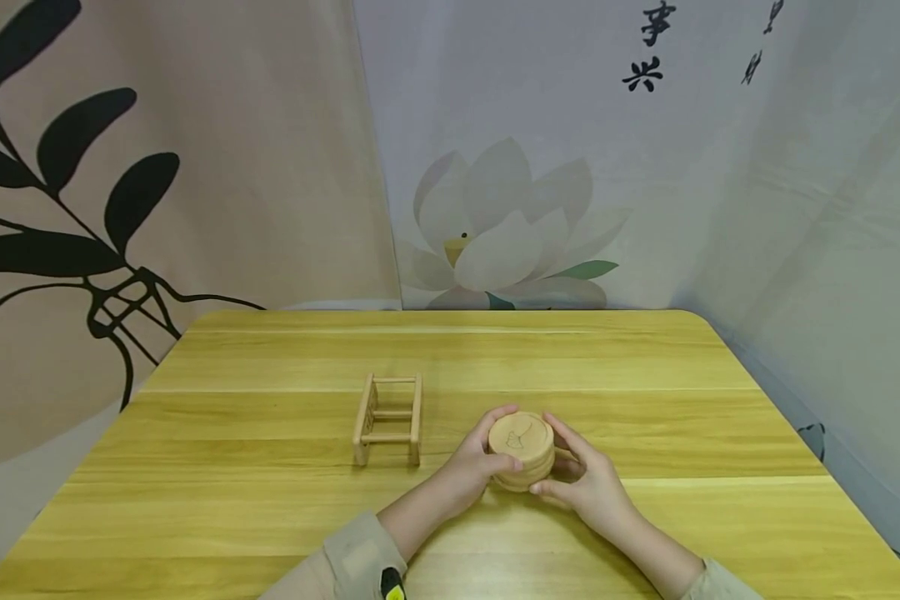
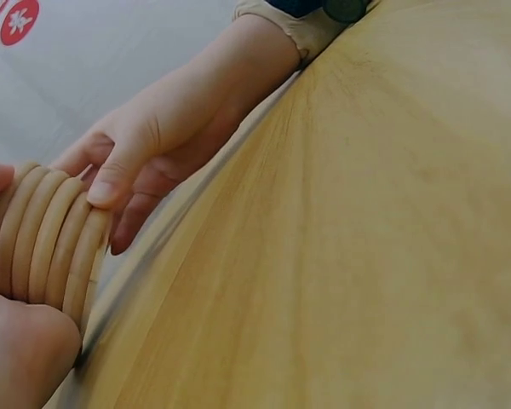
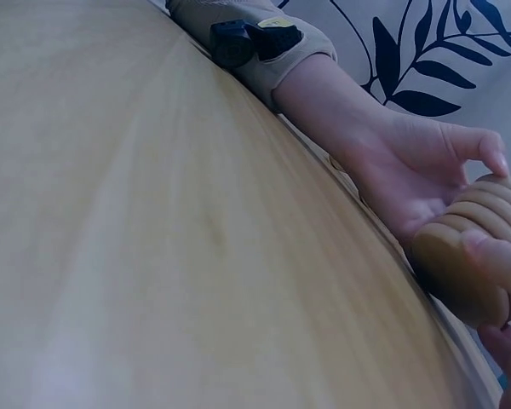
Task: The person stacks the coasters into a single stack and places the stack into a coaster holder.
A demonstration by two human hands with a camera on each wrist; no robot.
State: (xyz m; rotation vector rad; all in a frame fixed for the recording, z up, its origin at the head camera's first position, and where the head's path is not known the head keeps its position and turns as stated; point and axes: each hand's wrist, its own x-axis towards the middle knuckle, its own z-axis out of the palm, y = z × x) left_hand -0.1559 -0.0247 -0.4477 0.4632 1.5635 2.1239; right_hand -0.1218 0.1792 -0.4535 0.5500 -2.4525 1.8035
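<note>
A stack of round wooden coasters (image 1: 522, 438) is held between both hands over the table's middle, the top one bearing a small line drawing. My left hand (image 1: 467, 468) grips the stack from its left side, thumb lying at the near edge of the top coaster. On the opposite side, my right hand (image 1: 596, 493) holds it with thumb low in front and fingers round the far side. Several coaster edges (image 2: 47, 239) show side by side in the left wrist view, with the stack tilted. In the right wrist view a plain coaster face (image 3: 456, 273) is under the right thumb.
A small wooden rack (image 1: 416, 417) with rails and crossbars stands left of the hands. The wood-grain table (image 1: 270, 517) reaches back to a printed cloth (image 1: 285, 150) with leaves, a lotus and dark characters. Another pale cloth hangs at the right.
</note>
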